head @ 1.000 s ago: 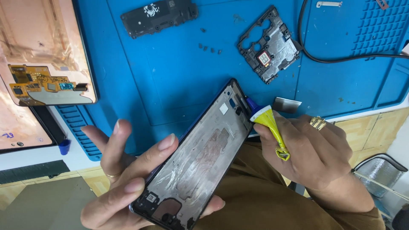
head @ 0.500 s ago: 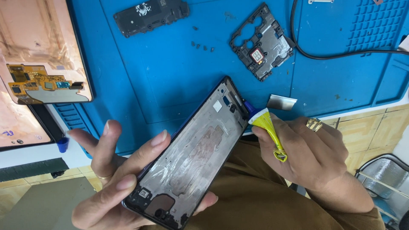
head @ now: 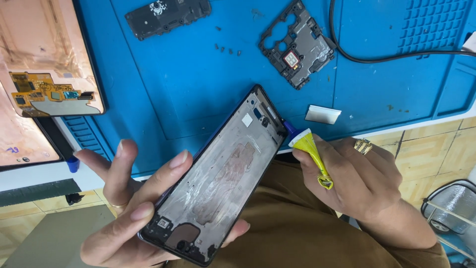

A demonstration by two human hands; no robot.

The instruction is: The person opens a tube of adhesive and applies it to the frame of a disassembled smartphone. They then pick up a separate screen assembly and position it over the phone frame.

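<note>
My left hand (head: 126, 208) cradles a bare phone frame (head: 218, 178), tilted with its top end toward the blue mat; grey adhesive smears cover its inner plate. My right hand (head: 359, 181) pinches a small yellow glue tube (head: 312, 154), and the tube's blue nozzle touches the frame's upper right corner. A gold ring sits on one finger of the right hand. Both hands hover over my lap, just off the bench's front edge.
A blue work mat (head: 198, 89) covers the bench. On it lie a black cover plate (head: 166, 15), a dark inner phone bracket (head: 297, 47), several tiny screws (head: 228, 48), a white strip (head: 322, 114) and a black cable (head: 377, 57). A copper-backed display panel (head: 44, 64) rests at left.
The phone frame and both hands have shifted slightly left and down in view. The tube's nozzle stays at the frame's upper right corner.
</note>
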